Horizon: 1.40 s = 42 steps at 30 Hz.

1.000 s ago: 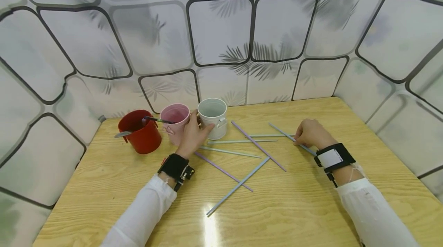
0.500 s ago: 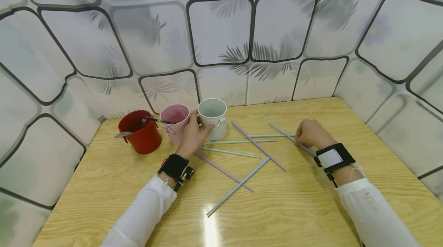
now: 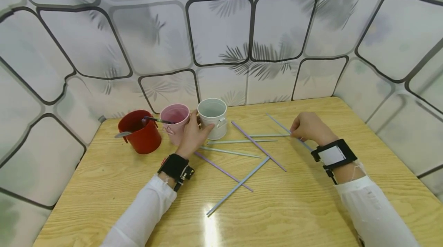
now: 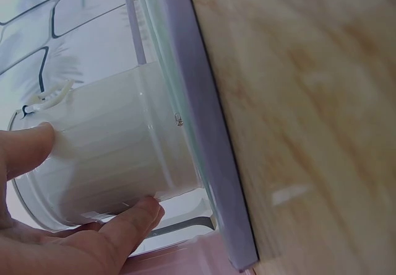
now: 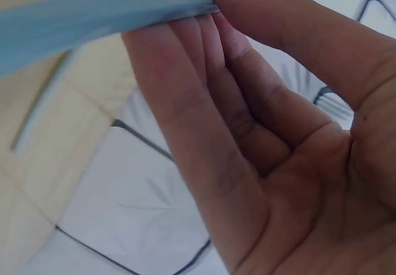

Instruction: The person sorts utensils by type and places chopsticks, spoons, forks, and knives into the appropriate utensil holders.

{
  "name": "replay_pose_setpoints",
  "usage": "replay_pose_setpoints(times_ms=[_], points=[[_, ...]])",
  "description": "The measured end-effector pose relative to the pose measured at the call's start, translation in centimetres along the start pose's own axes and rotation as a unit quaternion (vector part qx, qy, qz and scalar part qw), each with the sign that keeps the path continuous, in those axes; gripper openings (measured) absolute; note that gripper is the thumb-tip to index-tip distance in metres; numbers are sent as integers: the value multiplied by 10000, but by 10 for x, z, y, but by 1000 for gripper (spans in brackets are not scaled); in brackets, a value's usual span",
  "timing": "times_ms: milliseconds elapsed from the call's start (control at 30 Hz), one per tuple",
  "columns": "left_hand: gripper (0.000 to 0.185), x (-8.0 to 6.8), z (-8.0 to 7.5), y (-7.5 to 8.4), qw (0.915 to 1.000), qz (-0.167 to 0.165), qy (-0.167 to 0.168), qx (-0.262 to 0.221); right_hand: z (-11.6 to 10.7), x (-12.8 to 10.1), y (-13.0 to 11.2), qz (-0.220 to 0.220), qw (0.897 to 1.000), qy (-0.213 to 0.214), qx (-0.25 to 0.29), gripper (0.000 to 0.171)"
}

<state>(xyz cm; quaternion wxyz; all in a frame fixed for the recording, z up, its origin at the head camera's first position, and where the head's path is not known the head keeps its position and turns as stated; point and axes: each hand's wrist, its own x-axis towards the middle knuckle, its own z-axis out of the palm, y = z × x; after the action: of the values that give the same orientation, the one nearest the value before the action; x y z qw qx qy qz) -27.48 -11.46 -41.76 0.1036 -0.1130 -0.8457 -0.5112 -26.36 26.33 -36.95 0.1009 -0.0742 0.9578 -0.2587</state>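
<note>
In the head view my left hand (image 3: pixel 194 133) grips the small white bucket (image 3: pixel 213 120), thumb on its front and fingers between it and the pink bucket (image 3: pixel 175 118). Close up in the left wrist view, thumb and fingers lie along the white wall (image 4: pixel 117 145). At the right, my right hand (image 3: pixel 313 128) pinches a blue chopstick (image 3: pixel 278 122) between thumb and fingertips, its far end tilted up from the table. The right wrist view shows the blue chopstick (image 5: pixel 105 18) under the thumb tip. Its other end is partly hidden by the hand.
Loose chopsticks lie mid-table: purple (image 3: pixel 257 145), light green (image 3: pixel 232 151), and blue (image 3: pixel 238 185) crossing another purple one (image 3: pixel 221 169). A red bucket (image 3: pixel 142 135) at left holds a spoon (image 3: pixel 123 134) and a dark patterned handle (image 3: pixel 157 120). A patterned curtain-like wall (image 3: pixel 221 32) borders the table.
My right hand has risen slightly and shifted a little left with the blue chopstick, whose far end moved up and left. My left hand stays on the white bucket.
</note>
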Motion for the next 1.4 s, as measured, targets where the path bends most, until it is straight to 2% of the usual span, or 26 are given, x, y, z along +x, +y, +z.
replay_pose_setpoints(times_ms=[233,567,700,867,1000,1100,1233,1400], points=[[72,0,0,0,10000,18,-18,-15,-9,-5,-21,-175,9996,159,148,8],[72,0,-1,1,10000,-34,-43,-56,-22,-11,-50,-538,9959,697,194,10],[72,1,-1,1,9999,-63,-56,-57,-26,-14,-63,-874,9905,1049,154,9],[72,1,-1,1,9999,-104,-81,-39,-26,-18,-82,-1229,9788,1613,274,10],[72,0,-1,2,9999,-111,-113,-7,-25,-19,-96,-1474,9668,2043,438,11],[72,0,-1,2,9999,-107,-102,-26,-23,-18,-106,-1690,9538,2405,621,10],[71,0,-1,2,9999,-79,-50,-47,-20,-13,-117,-2058,9287,2925,978,9],[71,0,0,2,9999,-120,-33,-34,-15,-6,-131,-2537,8905,3511,1390,9]])
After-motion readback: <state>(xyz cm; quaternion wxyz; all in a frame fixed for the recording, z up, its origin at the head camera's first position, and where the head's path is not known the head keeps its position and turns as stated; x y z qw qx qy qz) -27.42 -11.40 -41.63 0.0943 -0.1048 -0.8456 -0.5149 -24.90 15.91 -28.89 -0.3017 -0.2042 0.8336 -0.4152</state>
